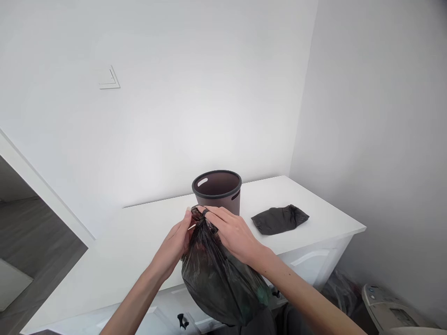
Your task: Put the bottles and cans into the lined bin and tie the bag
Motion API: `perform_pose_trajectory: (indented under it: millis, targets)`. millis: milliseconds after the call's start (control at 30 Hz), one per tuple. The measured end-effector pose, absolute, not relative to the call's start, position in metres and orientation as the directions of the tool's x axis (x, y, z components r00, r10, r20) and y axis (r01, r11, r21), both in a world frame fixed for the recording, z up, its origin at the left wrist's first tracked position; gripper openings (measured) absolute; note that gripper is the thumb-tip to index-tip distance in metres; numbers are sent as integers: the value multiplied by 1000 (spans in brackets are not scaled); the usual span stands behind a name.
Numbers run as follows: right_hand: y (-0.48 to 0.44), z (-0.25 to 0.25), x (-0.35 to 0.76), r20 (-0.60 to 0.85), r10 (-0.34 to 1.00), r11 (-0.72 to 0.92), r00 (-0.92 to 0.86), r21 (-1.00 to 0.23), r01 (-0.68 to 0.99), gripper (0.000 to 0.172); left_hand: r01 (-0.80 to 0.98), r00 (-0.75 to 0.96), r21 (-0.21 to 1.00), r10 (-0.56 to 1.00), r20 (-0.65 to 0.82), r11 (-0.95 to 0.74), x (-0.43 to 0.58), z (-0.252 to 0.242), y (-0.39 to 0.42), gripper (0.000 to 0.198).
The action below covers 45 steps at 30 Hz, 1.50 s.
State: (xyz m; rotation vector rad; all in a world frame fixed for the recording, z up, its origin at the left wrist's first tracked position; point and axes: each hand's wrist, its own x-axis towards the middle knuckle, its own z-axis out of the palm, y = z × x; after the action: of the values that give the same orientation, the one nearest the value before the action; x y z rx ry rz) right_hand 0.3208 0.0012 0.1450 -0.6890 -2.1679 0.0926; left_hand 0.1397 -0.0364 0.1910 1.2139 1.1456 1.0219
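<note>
A filled black garbage bag (223, 284), thin enough to show some green and reddish contents, hangs in front of the cabinet's edge. Its neck is gathered and twisted at the top. My left hand (179, 239) is closed on the left side of the neck, thumb uppermost. From the right, my right hand (232, 230) grips the same neck, its fingers bent over the gathered plastic. Just behind both hands stands a brown trash can (235, 202) with a dark rim and cut-out handles. Its lower part is hidden by the hands and bag.
A folded black garbage bag (277, 220) lies on the white cabinet top (146, 232), right of the can. Below are drawer fronts with a dark knob (182, 321). A grey appliance (391, 307) stands low at the right. Walls rise behind and at right.
</note>
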Motion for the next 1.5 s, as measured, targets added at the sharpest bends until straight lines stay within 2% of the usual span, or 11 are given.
perform_pose_trajectory:
  millis: [200,500,667,900,1033,1200,1267,1333,1400,1433,1500]
  targets:
    - [2,150,313,717,520,836,-464,-316,447,54,-152,-4,977,988,-155,152,148,188,-23,53]
    - [-4,139,333,715,605,772,-351,-635,37,34,-109,-246,990,967,59,-88,142,180,-29,44]
    - [-12,124,342,583,782,597,-221,-802,-6,35,-231,-216,972,976,-9,-42,139,171,-32,42]
    - [-10,96,368,491,851,518,-189,-844,141,41,-482,-362,871,927,-96,-98,112,155,-29,12]
    - [-9,76,392,388,904,424,-179,-864,270,47,-514,-445,842,890,-99,-164,98,146,-29,14]
    - [-6,71,403,281,956,293,-83,-899,326,53,-464,-381,874,923,-48,-146,112,149,-33,11]
    - [-10,79,395,332,943,308,-10,-865,395,52,-401,-331,904,944,8,-148,126,157,-38,23]
    - [-17,90,379,493,870,425,-11,-739,523,46,-289,-257,943,963,87,-162,142,169,-43,31]
    - [-24,101,358,637,744,598,-201,-500,627,46,-157,-174,969,971,163,-191,155,180,-47,34]
    - [-26,105,347,642,689,667,-336,-382,640,47,-100,-138,973,972,192,-207,161,185,-49,34]
    - [-28,110,328,574,626,737,-528,-215,640,32,-22,-93,973,969,227,-230,167,193,-53,34]
